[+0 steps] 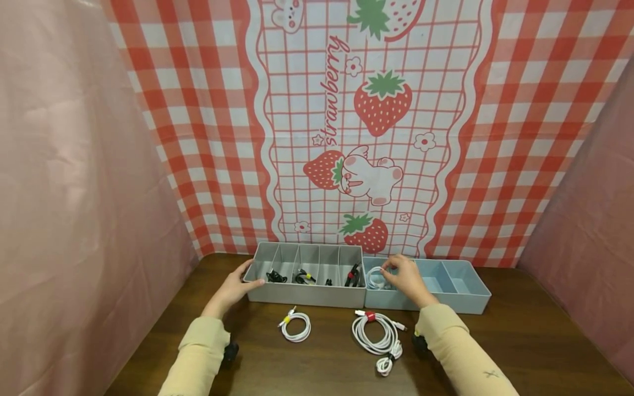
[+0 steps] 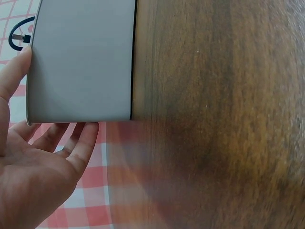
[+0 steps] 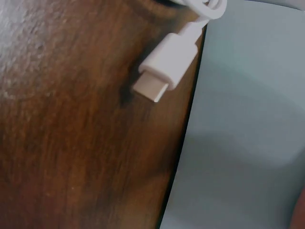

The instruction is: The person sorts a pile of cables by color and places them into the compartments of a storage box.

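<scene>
My left hand is at the left end of a grey divided box. Its thumb lies on the front rim and its extended fingers touch the end wall, as the left wrist view shows. Over the leftmost compartment of a light blue divided box, my right hand pinches a coiled white cable between thumb and fingertips. Part of that coil is hidden behind the hand. In the right wrist view only a sliver of finger shows, beside the blue wall.
In front of the boxes lie a white coil with a yellow tie, a larger white coil with a red tie and a small white bundle with a black tie. Black cables sit in the grey box. A checked cloth hangs behind.
</scene>
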`<state>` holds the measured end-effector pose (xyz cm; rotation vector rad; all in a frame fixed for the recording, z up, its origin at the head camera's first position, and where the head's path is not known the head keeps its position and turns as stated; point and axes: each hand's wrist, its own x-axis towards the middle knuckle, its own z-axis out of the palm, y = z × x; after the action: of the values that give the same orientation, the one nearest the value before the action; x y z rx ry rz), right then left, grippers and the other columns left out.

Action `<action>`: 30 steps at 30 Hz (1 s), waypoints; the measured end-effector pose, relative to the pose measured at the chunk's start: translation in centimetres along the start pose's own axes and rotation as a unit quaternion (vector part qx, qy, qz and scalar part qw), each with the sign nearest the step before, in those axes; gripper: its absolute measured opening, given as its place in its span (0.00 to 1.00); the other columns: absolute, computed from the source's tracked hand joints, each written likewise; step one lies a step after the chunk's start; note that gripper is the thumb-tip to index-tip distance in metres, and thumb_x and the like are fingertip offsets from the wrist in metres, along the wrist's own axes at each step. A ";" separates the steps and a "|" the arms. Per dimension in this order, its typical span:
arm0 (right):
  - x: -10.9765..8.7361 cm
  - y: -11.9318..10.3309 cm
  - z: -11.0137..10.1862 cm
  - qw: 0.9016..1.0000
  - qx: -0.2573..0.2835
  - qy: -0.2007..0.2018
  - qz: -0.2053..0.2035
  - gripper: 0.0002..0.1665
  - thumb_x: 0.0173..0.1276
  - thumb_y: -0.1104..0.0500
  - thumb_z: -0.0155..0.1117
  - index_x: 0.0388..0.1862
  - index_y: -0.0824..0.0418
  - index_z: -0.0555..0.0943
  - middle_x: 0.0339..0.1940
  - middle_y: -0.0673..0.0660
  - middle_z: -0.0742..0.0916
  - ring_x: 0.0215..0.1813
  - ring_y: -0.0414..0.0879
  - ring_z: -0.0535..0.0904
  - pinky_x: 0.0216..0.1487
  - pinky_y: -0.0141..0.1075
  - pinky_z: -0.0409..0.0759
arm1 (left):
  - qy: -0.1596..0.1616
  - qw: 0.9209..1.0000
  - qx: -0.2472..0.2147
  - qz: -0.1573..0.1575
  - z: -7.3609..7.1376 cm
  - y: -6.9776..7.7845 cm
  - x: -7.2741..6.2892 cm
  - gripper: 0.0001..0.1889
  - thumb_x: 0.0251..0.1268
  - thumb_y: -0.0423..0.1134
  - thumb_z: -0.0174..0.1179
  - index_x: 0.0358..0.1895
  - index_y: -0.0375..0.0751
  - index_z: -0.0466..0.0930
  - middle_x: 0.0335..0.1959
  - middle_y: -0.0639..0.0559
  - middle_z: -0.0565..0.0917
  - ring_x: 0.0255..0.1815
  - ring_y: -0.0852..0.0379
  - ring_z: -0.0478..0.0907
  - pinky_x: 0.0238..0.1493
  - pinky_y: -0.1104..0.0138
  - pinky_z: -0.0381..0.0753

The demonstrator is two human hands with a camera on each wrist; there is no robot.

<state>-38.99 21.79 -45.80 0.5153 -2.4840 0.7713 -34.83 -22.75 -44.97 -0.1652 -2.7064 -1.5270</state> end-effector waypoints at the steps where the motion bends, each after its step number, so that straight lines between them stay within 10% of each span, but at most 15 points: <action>1: -0.1 -0.1 0.0 1.000 -0.005 -0.001 0.000 0.04 0.54 0.61 0.72 0.26 0.57 0.83 0.35 0.56 0.84 0.37 0.51 0.79 0.40 0.48 0.77 | 0.000 1.000 0.000 -0.001 0.1 0.0 0.0 0.40 0.62 0.43 0.63 0.73 0.36 0.52 0.69 0.31 0.61 0.64 0.36 0.66 0.60 0.46 0.67; 30: 0.0 -0.4 -1.0 0.999 0.013 -0.020 0.028 0.04 0.56 0.62 0.71 0.31 0.58 0.84 0.37 0.57 0.83 0.40 0.54 0.78 0.41 0.49 0.77 | 0.004 1.000 -0.011 -0.001 0.1 -0.2 0.1 0.40 0.61 0.43 0.63 0.73 0.37 0.53 0.69 0.31 0.62 0.65 0.37 0.65 0.62 0.46 0.65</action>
<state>-38.44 22.11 -44.92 0.4752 -2.5376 0.8245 -34.98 -22.74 -45.22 -0.1572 -2.6855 -1.5552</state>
